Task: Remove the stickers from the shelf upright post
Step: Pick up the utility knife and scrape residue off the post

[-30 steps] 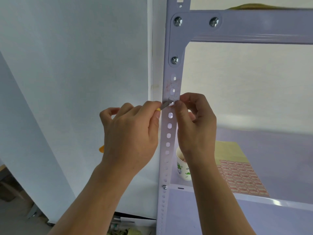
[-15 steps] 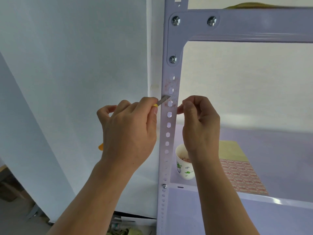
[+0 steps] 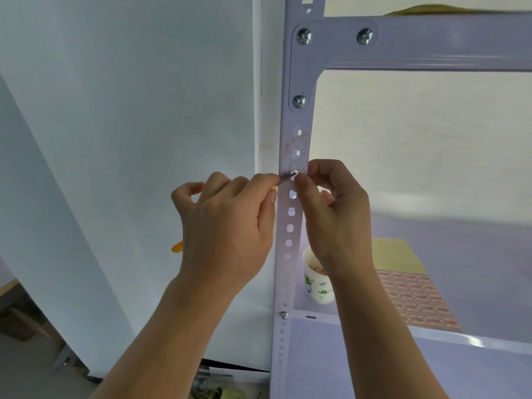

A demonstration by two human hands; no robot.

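The pale perforated upright post (image 3: 288, 254) of a metal shelf runs down the middle of the head view. Faint reddish sticker residue (image 3: 292, 146) marks it just below the corner bracket. My left hand (image 3: 227, 226) grips a yellow-handled utility knife (image 3: 177, 247); its metal blade (image 3: 285, 179) lies against the post. My right hand (image 3: 335, 214) is at the post's right side, thumb and forefinger pinched together at the blade tip by a post hole. Whether a sticker scrap is between the fingers cannot be seen.
A paper cup (image 3: 316, 279) holding scraps stands on the lower shelf (image 3: 475, 283), beside a sheet of red-bordered stickers (image 3: 414, 300) on yellow backing. The upper crossbeam (image 3: 431, 41) is bolted to the post. A white wall (image 3: 129, 110) lies left; clutter sits on the floor below.
Half a second ago my right hand was just off the post; it has come back up to the blade tip. The blade has dropped slightly along the post.
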